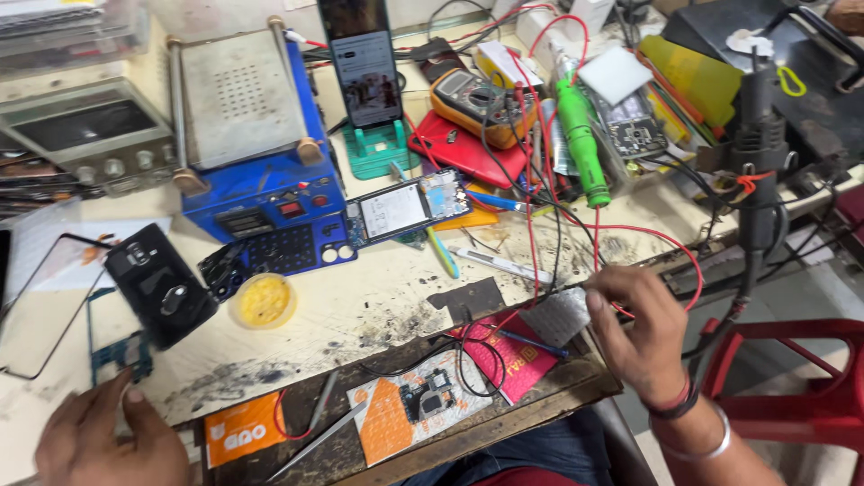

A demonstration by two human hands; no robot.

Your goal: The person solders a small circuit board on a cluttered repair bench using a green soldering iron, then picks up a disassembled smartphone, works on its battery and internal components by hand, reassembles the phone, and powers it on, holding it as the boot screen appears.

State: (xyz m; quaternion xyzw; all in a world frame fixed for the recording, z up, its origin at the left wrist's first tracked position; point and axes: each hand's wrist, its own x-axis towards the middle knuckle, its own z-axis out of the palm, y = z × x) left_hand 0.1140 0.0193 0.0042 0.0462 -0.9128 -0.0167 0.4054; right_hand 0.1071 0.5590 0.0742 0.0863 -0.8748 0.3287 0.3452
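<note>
My left hand rests at the bench's near left edge, fingers loosely curled, just below a small blue circuit board and a black phone back cover. It holds nothing that I can see. My right hand hovers over the bench's near right corner, fingertips touching a grey perforated pad beside red and black wires. A small circuit board lies on an orange-and-white card between my hands.
A blue heated separator machine stands at the back left. A phone on a green stand, a multimeter, an opened phone, a yellow paste tin, tweezers and a green tool crowd the bench. A red stool is right.
</note>
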